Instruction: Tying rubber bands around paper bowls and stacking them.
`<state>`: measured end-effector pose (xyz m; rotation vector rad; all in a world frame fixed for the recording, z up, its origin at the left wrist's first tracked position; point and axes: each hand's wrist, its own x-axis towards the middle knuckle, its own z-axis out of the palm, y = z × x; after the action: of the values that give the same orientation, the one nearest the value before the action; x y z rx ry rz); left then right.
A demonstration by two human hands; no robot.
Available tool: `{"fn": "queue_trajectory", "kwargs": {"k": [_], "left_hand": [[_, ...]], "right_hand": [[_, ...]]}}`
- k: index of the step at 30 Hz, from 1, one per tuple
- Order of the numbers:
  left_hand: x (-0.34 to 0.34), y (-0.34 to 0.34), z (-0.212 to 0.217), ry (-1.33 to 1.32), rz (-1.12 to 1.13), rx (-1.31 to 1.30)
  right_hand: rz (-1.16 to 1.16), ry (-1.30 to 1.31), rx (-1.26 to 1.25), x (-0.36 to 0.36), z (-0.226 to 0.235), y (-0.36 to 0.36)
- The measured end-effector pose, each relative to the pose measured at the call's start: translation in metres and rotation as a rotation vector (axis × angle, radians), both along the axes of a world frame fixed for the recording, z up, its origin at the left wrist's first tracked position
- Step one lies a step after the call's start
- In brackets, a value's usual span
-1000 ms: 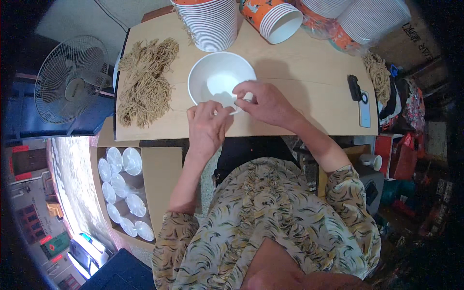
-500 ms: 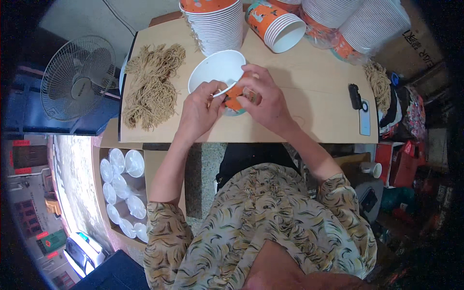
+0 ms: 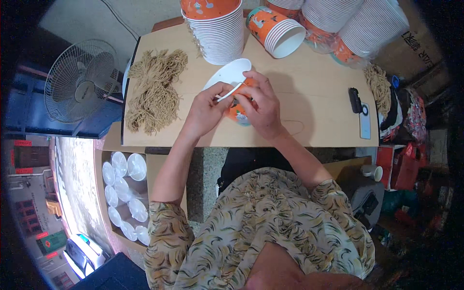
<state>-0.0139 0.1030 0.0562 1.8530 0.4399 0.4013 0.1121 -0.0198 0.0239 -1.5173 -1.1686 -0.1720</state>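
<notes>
A paper bucket, white inside and orange with printed figures outside, is tilted over the table between my hands. My left hand pinches its white rim from the left, thumb and fingers closed on it. At the right side of the rim, my right hand has its fingers bent against the orange outer wall. Whether a cord is also between those fingertips is hidden. A thin tan cord curves over the tabletop beside my right wrist.
Tan cords lie heaped at left. Behind stand a tall stack of buckets, a tipped stack and wrapped stacks. A phone and a black object lie at right. A carton holds several plastic-wrapped items.
The bucket has turned more edge-on, showing less of its white inside. My right fingers have bent in closer to the rim, and my left hand has shifted slightly right.
</notes>
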Motion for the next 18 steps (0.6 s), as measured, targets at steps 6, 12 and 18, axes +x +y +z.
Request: {"fn": "queue_trajectory", "kwargs": {"k": [6, 12, 18], "left_hand": [[0.001, -0.004, -0.001, -0.012, 0.004, -0.158], [0.005, -0.01, 0.014, 0.102, 0.017, -0.186], [0.01, -0.016, -0.001, 0.037, 0.082, -0.078]], "right_hand": [[-0.053, -0.139, -0.009, 0.0, 0.001, 0.002], [-0.045, -0.088, -0.1, 0.004, 0.001, 0.002], [0.121, 0.202, -0.103, 0.012, 0.009, -0.011]]}}
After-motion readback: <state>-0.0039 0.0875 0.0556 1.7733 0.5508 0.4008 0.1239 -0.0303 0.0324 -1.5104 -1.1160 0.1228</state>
